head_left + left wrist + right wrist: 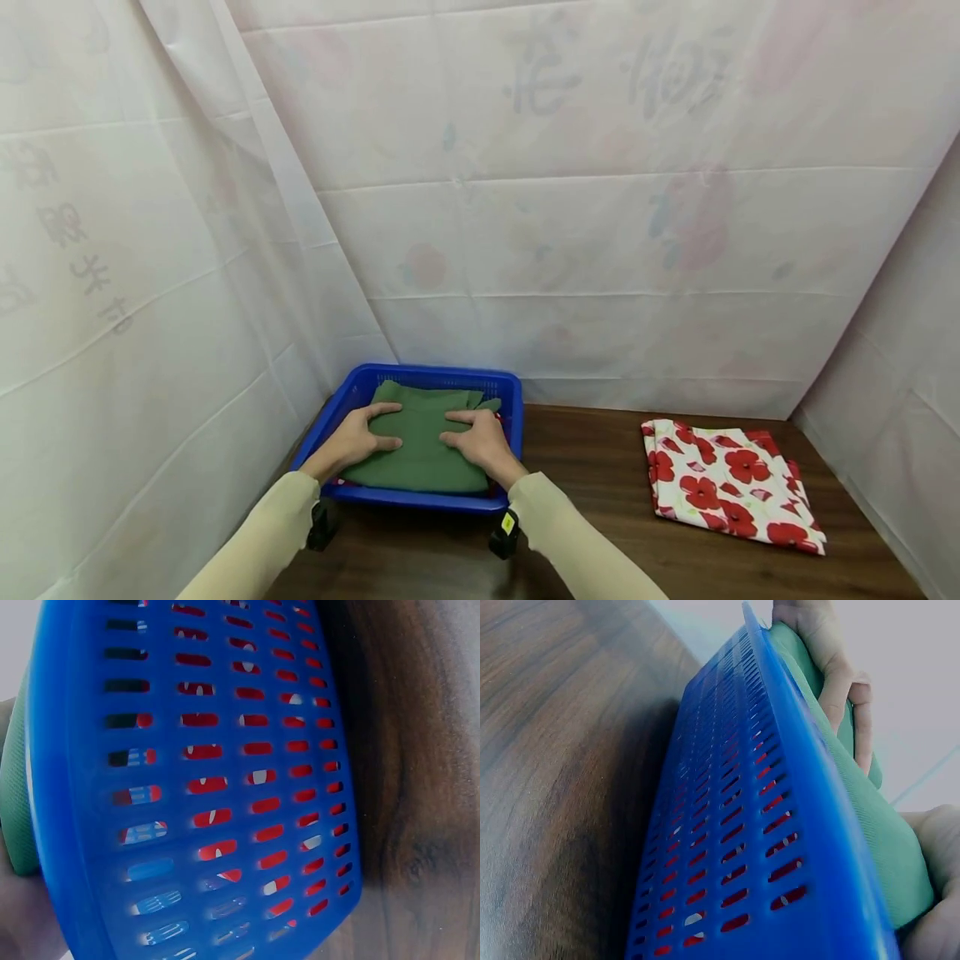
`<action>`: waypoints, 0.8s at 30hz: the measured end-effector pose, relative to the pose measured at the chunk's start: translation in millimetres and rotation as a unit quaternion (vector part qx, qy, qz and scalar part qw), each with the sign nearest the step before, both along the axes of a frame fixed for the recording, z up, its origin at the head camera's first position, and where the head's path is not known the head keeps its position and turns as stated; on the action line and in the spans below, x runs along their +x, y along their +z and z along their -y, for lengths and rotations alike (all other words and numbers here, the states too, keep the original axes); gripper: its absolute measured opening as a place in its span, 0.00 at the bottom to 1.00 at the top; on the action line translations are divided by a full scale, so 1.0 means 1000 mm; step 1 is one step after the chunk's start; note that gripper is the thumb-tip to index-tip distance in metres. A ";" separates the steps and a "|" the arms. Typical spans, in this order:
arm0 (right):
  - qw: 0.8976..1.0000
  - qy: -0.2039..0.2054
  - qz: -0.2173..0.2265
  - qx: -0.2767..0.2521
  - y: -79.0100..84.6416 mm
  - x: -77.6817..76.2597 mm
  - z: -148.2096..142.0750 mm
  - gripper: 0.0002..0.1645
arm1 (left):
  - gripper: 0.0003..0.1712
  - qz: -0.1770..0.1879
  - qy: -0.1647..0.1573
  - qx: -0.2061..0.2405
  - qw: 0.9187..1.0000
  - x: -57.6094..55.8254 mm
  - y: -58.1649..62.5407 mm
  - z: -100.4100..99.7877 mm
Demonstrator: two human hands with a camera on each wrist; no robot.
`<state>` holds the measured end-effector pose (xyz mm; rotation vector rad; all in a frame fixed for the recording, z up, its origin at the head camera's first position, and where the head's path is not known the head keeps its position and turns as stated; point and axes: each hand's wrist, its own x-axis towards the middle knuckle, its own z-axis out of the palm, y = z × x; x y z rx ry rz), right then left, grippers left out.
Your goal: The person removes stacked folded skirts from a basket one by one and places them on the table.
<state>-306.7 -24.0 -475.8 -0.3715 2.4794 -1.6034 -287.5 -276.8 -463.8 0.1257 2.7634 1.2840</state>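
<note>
A folded green cloth (423,450) lies in a blue plastic basket (420,500), on top of red and white fabric that shows through the slots. My left hand (357,435) rests on the cloth's left side, thumb and forefinger spread apart on its top. On the opposite side, my right hand (483,440) touches the cloth the same way, its thumb and fingers extended inward. The right wrist view has the left hand's fingers (862,731) lying along the green fabric, and part of the right hand (937,900) at the cloth's near corner.
A folded white cloth with red flowers (731,487) lies to the right on the dark wooden table (585,475). Pale printed curtains (600,250) stand behind and at both sides; the left one (247,375) comes close to the basket.
</note>
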 end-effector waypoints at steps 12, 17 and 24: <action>0.998 0.041 -0.044 -0.007 0.009 -0.001 -0.014 0.26 | 0.43 -0.063 -0.004 0.020 0.998 0.008 0.003 -0.004; 0.997 0.045 -0.063 -0.001 0.015 0.001 -0.024 0.27 | 0.43 -0.063 0.000 0.038 0.997 0.010 0.003 -0.013; 0.994 0.044 -0.097 0.005 0.023 0.000 -0.040 0.27 | 0.43 -0.083 -0.002 0.053 0.995 0.007 0.008 -0.026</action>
